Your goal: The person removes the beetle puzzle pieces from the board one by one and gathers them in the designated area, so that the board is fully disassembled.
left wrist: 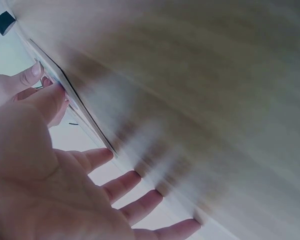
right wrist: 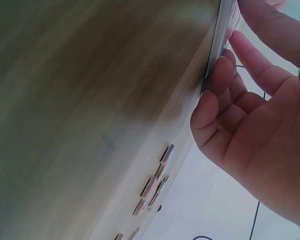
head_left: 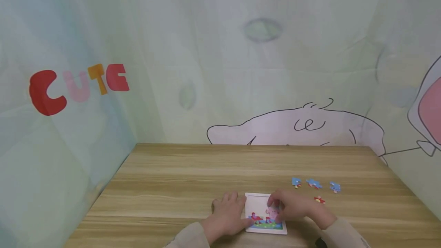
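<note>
A white-framed jigsaw puzzle board [head_left: 266, 195] lies on the table, its lower part filled with a colourful picture and its upper left part plain white. My left hand [head_left: 227, 214] rests along the board's left side, fingers spread on the table and thumb over the lower left corner. Over the right side is my right hand [head_left: 293, 206], thumb and index finger at either side of a pink puzzle piece [head_left: 273, 212]. In the right wrist view, the other fingers [right wrist: 207, 112] curl in beside the board's edge.
Several loose blue puzzle pieces [head_left: 314, 183] lie on the wooden table [head_left: 179, 183] beyond my right hand, with a red and yellow piece [head_left: 319, 200] nearer. A printed cloth backdrop [head_left: 206, 68] stands behind the table and at both sides.
</note>
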The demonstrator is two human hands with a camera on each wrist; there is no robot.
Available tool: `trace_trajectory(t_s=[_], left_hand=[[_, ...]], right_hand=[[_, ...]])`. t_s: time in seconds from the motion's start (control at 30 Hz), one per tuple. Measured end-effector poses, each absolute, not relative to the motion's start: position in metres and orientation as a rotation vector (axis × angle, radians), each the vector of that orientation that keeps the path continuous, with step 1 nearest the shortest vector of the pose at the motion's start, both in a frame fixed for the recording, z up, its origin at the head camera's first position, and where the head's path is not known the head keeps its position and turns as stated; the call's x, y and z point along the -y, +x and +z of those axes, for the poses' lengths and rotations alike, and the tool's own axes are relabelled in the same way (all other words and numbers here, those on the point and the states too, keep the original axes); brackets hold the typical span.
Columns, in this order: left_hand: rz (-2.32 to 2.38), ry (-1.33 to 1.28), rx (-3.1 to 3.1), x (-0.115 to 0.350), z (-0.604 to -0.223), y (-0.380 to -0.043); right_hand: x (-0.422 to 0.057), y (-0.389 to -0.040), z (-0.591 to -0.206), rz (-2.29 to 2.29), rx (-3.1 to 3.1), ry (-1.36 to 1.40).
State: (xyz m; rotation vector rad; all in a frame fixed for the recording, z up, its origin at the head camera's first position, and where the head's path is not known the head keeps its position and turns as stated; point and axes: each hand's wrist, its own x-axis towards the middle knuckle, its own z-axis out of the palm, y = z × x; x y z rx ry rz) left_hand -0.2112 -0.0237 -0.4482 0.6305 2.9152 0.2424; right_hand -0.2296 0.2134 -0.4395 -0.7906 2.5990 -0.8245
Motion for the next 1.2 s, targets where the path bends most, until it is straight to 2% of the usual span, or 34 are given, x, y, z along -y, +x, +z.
trace_trajectory(t_s=[1.2], left_hand=[[0.214, 0.636, -2.935, 0.0228, -0.4481, -0.2105]], right_hand=[[-0.2109, -0.2282, -0.435, -0.867, -2.577, -0.812]])
